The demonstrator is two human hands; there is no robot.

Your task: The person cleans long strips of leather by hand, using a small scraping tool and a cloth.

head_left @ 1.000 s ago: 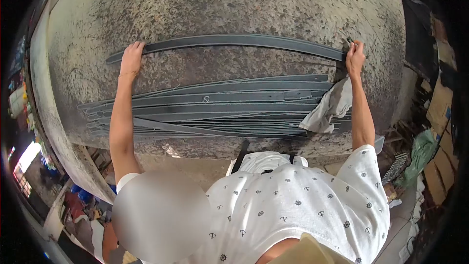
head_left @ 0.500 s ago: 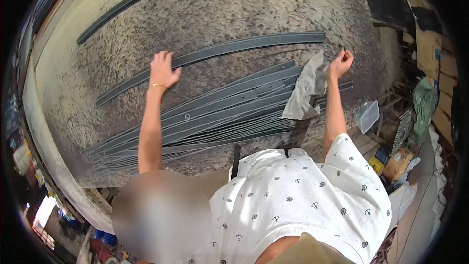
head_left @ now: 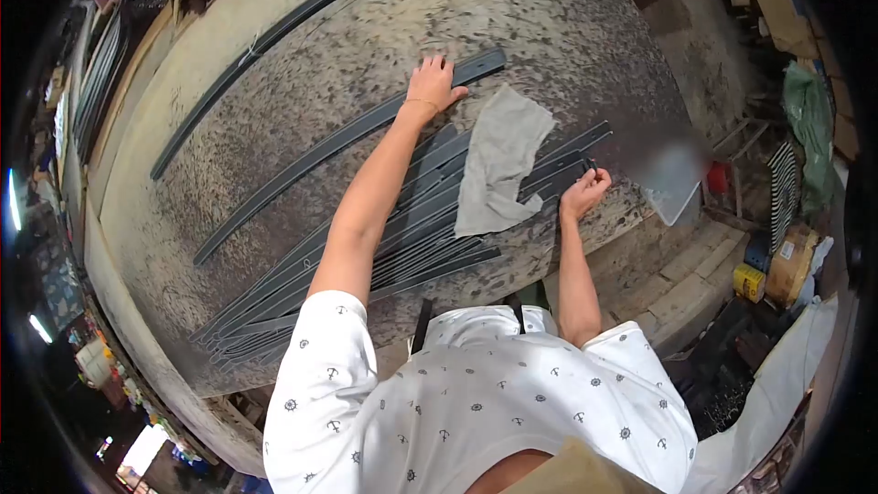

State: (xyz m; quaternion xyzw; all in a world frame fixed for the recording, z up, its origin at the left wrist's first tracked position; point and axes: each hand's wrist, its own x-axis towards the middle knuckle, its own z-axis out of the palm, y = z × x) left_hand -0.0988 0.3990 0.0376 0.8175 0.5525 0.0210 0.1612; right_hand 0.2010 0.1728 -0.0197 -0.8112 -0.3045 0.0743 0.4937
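Single dark strip (head_left: 352, 131) beneath the left hand (head_left: 433, 88)

White shirt (head_left: 494, 393), printed with anchors and ship's wheels: nearest item, well to the near side of both sets of fingers.

Yellow tin (head_left: 748, 282) and brown carton (head_left: 792, 265): side by side, well to the right of the right fingers and nearer.

Right hand (head_left: 583, 195): fingers curled, thumb and forefinger pinching a small dark item (head_left: 589, 165), too small to identify.

Clear plastic container (head_left: 675, 197): right of the right fingers, apart from them, partly blurred.

Bundle of dark grey strips (head_left: 366, 252): left of the right fingers, on the near side of the left; layered too closely to count.

Pale grey cloth (head_left: 503, 160): between the two sets of fingers, draped across the bundle.

Left hand: fingers laid over the single strip, thumb held apart. The strip's short end showed right of these fingers; its long run curved away left and nearer.

Mottled table (head_left: 585, 37): beneath all strips.

Second single strip (head_left: 265, 40): beyond the left fingers and leftward, well apart.
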